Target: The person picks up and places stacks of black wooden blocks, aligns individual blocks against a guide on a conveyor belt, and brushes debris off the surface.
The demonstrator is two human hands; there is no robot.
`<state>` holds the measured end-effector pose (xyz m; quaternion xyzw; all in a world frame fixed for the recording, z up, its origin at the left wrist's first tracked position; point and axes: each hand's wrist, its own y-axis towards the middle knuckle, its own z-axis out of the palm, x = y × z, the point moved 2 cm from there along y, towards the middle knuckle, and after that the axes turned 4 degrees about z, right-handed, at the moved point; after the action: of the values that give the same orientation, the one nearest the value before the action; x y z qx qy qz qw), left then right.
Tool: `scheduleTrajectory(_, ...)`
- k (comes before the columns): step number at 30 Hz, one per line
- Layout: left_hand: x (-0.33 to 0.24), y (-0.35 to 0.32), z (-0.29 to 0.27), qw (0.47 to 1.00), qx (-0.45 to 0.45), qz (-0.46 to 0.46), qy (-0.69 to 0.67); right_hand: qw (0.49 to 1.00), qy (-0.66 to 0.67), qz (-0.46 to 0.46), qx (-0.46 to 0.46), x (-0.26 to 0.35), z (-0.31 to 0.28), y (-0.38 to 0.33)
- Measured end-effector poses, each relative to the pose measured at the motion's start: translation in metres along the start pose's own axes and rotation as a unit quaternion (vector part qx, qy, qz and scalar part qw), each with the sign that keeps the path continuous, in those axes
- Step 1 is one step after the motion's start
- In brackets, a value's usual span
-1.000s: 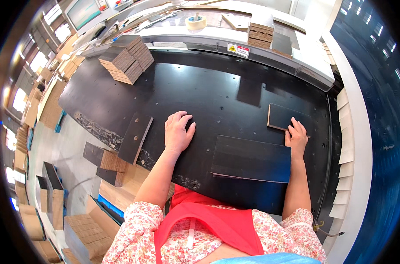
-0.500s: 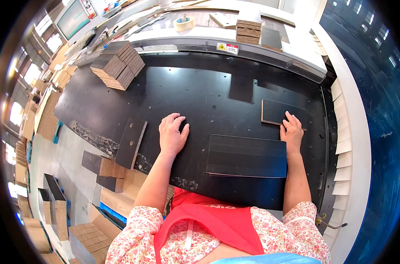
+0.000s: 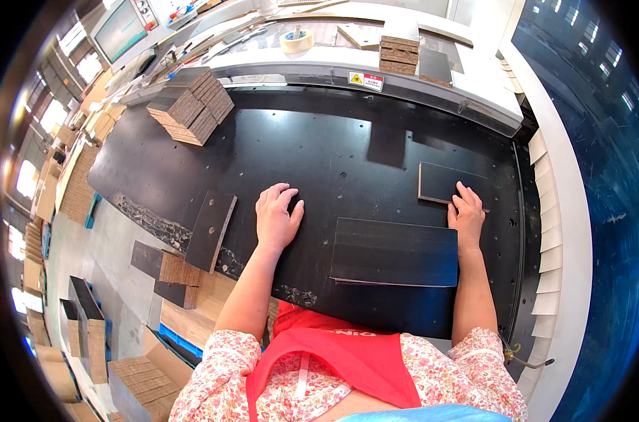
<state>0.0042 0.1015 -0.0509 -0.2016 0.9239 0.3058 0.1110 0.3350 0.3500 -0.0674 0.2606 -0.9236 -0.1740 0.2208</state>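
Note:
My left hand [image 3: 277, 218] rests on the black work table [image 3: 291, 148], thumb apart from the loosely bent fingers, with nothing in it. At the right, my right hand [image 3: 467, 214] lies with its fingertips on a small black board [image 3: 440, 181], over its near edge; the fingers are apart and not wrapped round it. Between my forearms lies a larger flat black board [image 3: 395, 253], its right end beside my right wrist. A narrow black board with holes [image 3: 210, 231] lies at the table's left edge, nearest my left hand.
A stack of dark-faced boards [image 3: 193, 105] stands at the back left. Behind the table, a ledge carries a tape roll [image 3: 296, 41] and a small board pile [image 3: 398, 55]. White flaps [image 3: 548, 232] line the right side. Board stacks [image 3: 140, 380] stand low at the left.
The whole view has shifted very slightly. Both hands and the boards keep their places relative to one another.

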Motion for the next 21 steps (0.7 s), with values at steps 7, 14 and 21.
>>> scheduleTrajectory(7, 0.0016, -0.0002, 0.0007, 1.000, 0.006, -0.005, 0.000, 1.000, 0.001, -0.006, -0.008, 0.0013, -0.0019, -0.0002)
scheduleTrajectory(14, -0.0004, 0.0004, -0.0008, 1.000, -0.002, 0.003, -0.003, 1.000, -0.003, -0.001, -0.002, 0.0014, -0.0018, -0.0002)
scheduleTrajectory(21, 0.0013, 0.0002, 0.0006, 1.000, 0.007, -0.003, -0.002, 1.000, -0.011, 0.004, 0.002, 0.0030, -0.0024, 0.0004)
